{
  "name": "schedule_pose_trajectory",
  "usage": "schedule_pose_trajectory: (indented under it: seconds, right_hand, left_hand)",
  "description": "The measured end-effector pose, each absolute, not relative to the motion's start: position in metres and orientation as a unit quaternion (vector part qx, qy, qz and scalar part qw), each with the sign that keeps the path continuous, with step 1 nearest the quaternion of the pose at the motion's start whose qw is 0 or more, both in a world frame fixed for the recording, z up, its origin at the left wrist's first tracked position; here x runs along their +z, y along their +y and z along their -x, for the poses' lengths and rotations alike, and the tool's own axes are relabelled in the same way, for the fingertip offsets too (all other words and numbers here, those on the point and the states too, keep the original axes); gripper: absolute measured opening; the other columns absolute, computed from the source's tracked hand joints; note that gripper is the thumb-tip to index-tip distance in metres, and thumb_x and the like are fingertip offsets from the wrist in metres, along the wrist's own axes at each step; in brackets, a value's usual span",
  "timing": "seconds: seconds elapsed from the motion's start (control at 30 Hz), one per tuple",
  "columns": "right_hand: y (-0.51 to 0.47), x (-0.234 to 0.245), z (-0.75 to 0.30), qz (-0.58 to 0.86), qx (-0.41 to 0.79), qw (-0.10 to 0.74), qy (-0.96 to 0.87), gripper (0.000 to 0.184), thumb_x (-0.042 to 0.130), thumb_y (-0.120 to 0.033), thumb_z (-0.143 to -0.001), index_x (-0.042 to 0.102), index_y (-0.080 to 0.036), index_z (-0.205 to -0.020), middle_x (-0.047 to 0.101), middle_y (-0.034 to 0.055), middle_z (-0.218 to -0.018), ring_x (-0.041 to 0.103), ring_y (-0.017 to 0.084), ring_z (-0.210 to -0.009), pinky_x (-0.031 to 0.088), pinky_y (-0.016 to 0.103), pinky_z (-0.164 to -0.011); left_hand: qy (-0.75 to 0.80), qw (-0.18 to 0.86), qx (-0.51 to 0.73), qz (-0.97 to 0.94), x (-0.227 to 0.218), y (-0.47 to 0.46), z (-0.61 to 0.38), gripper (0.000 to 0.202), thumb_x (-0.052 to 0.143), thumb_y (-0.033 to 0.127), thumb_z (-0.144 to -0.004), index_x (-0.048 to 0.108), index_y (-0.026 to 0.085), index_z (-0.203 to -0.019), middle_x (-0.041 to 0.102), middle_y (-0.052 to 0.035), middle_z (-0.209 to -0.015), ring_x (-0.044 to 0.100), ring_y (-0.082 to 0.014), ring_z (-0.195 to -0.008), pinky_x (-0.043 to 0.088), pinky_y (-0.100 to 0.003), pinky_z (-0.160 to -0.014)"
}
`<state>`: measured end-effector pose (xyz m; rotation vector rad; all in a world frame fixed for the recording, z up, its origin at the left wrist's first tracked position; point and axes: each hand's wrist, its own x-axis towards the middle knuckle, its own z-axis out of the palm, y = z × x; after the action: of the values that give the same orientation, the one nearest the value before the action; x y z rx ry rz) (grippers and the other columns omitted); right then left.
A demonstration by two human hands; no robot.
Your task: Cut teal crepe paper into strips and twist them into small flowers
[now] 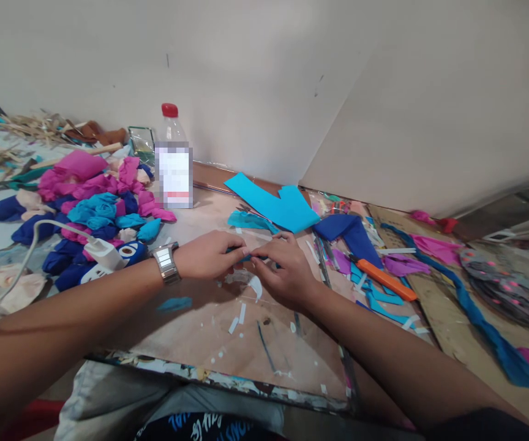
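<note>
Above the middle of a worn brown board (301, 349), my two hands meet at the fingertips. My left hand (212, 254), below a silver wristwatch, pinches one end of a small teal-blue strip (246, 256). The other end is between the thumb and fingers of my right hand (285, 266). Most of the strip is hidden by the fingers, so its material is hard to tell. Just beyond lies a crumpled teal piece (250, 220), with bright blue cut sheets (278, 205) behind it. White paper scraps (237, 318) lie on the board below the hands.
At left are a heap of pink, blue and cream crumpled pieces (94, 208), a white charger (106, 252) with its cable, and a red-capped bottle (172, 128). An orange cutter (386, 280), dark blue sheet (351, 236) and long blue strip (464, 300) lie at right.
</note>
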<state>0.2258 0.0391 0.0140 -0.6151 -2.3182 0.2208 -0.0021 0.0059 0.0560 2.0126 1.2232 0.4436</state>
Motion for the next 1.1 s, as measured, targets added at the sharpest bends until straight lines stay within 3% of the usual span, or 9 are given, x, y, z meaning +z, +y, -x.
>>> schedule_pose_trajectory:
  seconds: [0.17,0.37,0.53,0.77,1.1]
  right_hand:
    - [0.039,0.013,-0.226,0.239,0.095,0.353,-0.899,0.006,0.069,-0.023,-0.096,0.072,-0.024,-0.091,0.081,-0.0012,-0.083,0.072,0.017,-0.074,0.038,0.043,-0.096]
    - [0.039,0.013,-0.226,0.239,0.093,0.35,-0.901,0.005,0.068,-0.022,-0.095,0.072,-0.024,-0.098,0.082,0.0009,-0.089,0.073,0.02,-0.078,0.038,0.044,-0.096]
    - [0.039,0.012,-0.226,0.238,0.098,0.357,-0.898,0.007,0.072,-0.023,-0.093,0.072,-0.024,-0.1,0.082,0.0011,-0.09,0.074,0.021,-0.081,0.039,0.045,-0.095]
    - [0.04,0.017,-0.226,0.206,0.086,0.357,-0.907,0.004,0.071,-0.021,-0.097,0.072,-0.025,-0.097,0.082,-0.0011,-0.085,0.074,0.017,-0.076,0.039,0.044,-0.099]
    - [0.038,0.022,-0.229,0.165,0.058,0.357,-0.918,0.011,0.067,-0.018,-0.099,0.073,-0.027,-0.099,0.084,0.0002,-0.095,0.075,0.018,-0.081,0.039,0.047,-0.105]
  left_hand:
    - [0.462,0.185,0.143,-0.856,0.048,0.003,-0.001,0.033,0.055,0.044,-0.101,0.072,0.018,-0.113,0.078,-0.01,-0.105,0.071,-0.0275,-0.096,0.045,-0.034,-0.076]
    - [0.475,0.139,0.074,-0.866,0.043,0.003,-0.005,0.028,0.049,0.03,-0.103,0.074,0.018,-0.103,0.078,-0.0106,-0.098,0.071,-0.0265,-0.09,0.043,-0.034,-0.073]
    - [0.471,0.25,0.098,-0.841,0.048,0.004,-0.002,0.033,0.046,0.035,-0.104,0.072,0.018,-0.095,0.076,-0.0068,-0.085,0.068,-0.0196,-0.075,0.044,-0.03,-0.071]
    - [0.457,0.507,0.091,-0.725,0.053,0.008,0.002,0.03,0.045,0.041,-0.103,0.061,0.018,-0.092,0.07,-0.003,-0.08,0.066,-0.0154,-0.065,0.046,-0.024,-0.056]
    - [0.382,0.633,0.142,-0.658,0.05,0.011,0.008,0.043,0.049,0.058,-0.101,0.061,0.018,-0.09,0.063,-0.0019,-0.077,0.063,-0.0157,-0.069,0.057,-0.03,-0.069]
